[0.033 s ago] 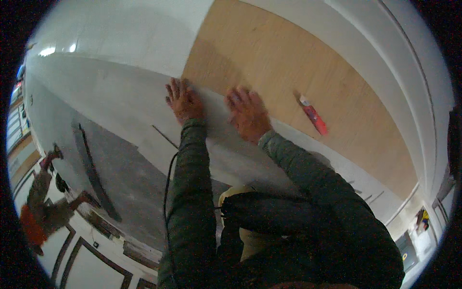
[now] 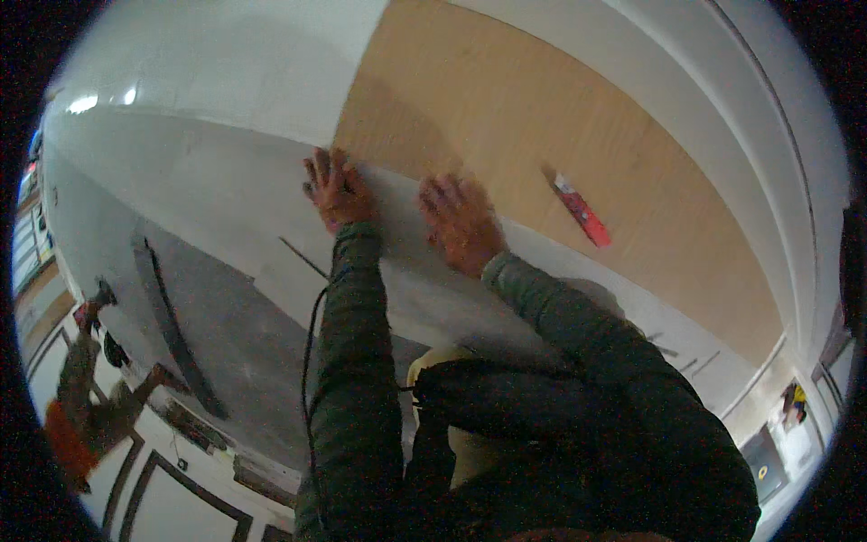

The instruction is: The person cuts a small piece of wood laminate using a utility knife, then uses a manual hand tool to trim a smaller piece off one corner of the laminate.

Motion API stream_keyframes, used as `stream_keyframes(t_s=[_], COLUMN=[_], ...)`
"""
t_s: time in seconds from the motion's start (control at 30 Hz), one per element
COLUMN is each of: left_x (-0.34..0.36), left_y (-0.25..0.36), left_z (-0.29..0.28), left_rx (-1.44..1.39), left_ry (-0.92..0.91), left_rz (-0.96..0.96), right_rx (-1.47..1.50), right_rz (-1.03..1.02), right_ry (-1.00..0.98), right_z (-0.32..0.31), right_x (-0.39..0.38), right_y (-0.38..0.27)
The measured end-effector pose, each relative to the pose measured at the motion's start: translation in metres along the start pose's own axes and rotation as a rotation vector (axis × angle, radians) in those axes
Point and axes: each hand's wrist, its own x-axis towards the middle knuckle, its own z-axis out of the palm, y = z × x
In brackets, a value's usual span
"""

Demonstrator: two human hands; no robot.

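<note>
Fingers spread, my left hand (image 2: 341,191) rests at the near-left corner of a wood-coloured sheet (image 2: 506,99), where it meets the pale surface. My right hand (image 2: 462,221), smeared a little by motion, lies to the right along the sheet's near edge. Its fingers are stretched toward the sheet, and it holds nothing that I can see. Right of that hand, a slim red tool with a whitish end (image 2: 582,212) lies on the sheet; its exact kind is unclear.
Pale grey surface (image 2: 217,167) spreads to the left, with a long dark strip (image 2: 176,330) on a darker patch. A thin dark cord (image 2: 312,352) runs along my left forearm. At far left another person (image 2: 81,397) in orange reaches toward the surface. Thin sticks (image 2: 700,363) lie at right.
My right hand has drawn slightly nearer to me, back from the sheet. The left hand stays at the corner. The whole view has shifted slightly.
</note>
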Motion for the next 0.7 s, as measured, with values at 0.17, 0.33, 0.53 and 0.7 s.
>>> stream_keyframes(t_s=[0.17, 0.33, 0.53, 0.7], left_x=[-0.002, 0.000, 0.004, 0.005], left_y=[-0.002, 0.005, 0.008, -0.019], left_z=[0.002, 0.003, 0.006, 0.014], left_rx=[-0.119, -0.242, -0.147, 0.072], left_ry=[0.043, 0.149, 0.102, 0.032], left_rz=[-0.008, -0.047, -0.054, 0.029], right_rx=[0.247, 0.087, 0.027, 0.018], right_rz=[-0.110, -0.040, 0.076, 0.054], right_ry=[-0.210, -0.227, -0.150, -0.131], right_z=[0.038, 0.028, 0.016, 0.003], right_x=[-0.101, -0.176, -0.178, -0.167], right_y=[-0.014, 0.011, 0.040, 0.030])
